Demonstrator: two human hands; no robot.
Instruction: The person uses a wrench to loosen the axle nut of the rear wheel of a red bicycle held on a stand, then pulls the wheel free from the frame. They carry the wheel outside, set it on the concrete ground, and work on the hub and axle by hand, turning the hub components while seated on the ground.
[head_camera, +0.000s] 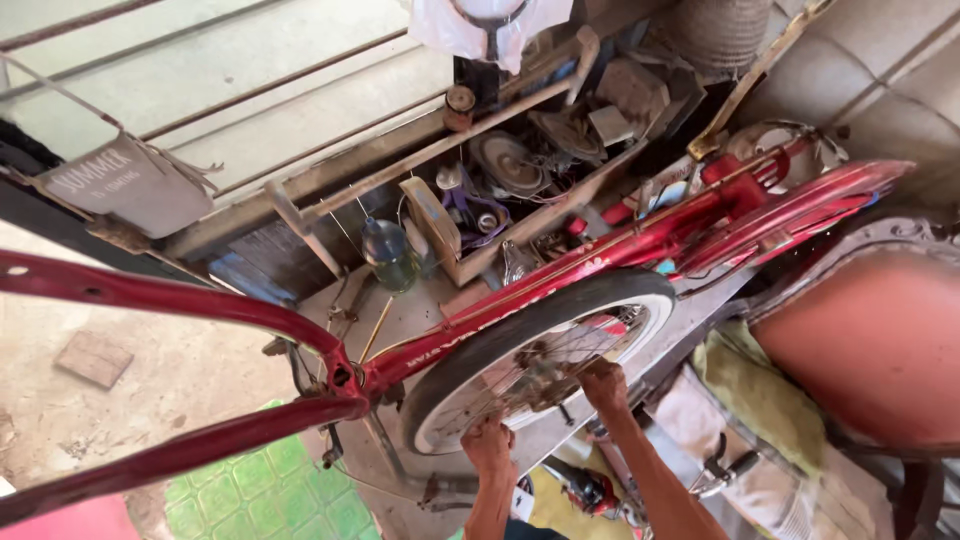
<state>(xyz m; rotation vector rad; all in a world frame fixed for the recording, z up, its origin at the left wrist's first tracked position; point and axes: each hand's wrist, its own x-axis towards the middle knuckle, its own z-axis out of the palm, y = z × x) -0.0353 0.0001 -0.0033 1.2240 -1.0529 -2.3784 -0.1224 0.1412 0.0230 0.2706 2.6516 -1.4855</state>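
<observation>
Red bicycle frame (560, 275) inverted, its white-rimmed wheel (540, 350) at centre. Left hand (488, 447) clenched at the rim's lower edge; right hand (603, 383) grasping the spokes near the hub.

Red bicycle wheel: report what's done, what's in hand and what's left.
Done: the red bicycle frame lies overturned above the cluttered workbench, with the black-tyred spoked wheel seated in it. In hand: the left hand grips the tyre's lower edge, the right hand reaches into the spokes near the hub. Left: whether the wheel is fastened cannot be told.
</observation>
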